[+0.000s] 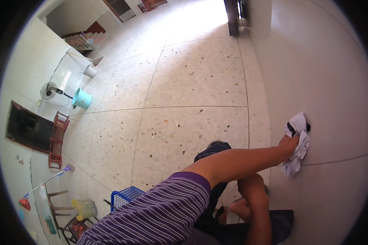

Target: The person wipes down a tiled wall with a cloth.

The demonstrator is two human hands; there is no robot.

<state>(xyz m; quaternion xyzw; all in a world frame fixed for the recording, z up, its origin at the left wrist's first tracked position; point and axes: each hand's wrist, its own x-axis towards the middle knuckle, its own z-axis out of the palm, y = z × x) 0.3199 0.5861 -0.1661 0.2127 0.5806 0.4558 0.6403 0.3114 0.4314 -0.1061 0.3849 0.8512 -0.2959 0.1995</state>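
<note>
My left hand (288, 143) is closed around a bunched white cloth (301, 143) with a dark patch. The cloth lies against the pale lower wall (327, 134), just above a dark seam line. My left arm stretches across the view from a purple striped sleeve (167, 200). Lower down, my right hand (251, 187) is bent down near my legs, partly behind the left arm, and its fingers are hidden. Dark trousers (276, 226) cover my legs close to the wall.
A blue plastic basket (126, 195) stands left of me on the speckled floor (184, 90). Farther left are a turquoise bucket (82, 99), a fan (50, 90), a wooden bench (58, 141), a mop (49, 179) and a yellowish bucket (86, 209). A bright doorway opens at the top.
</note>
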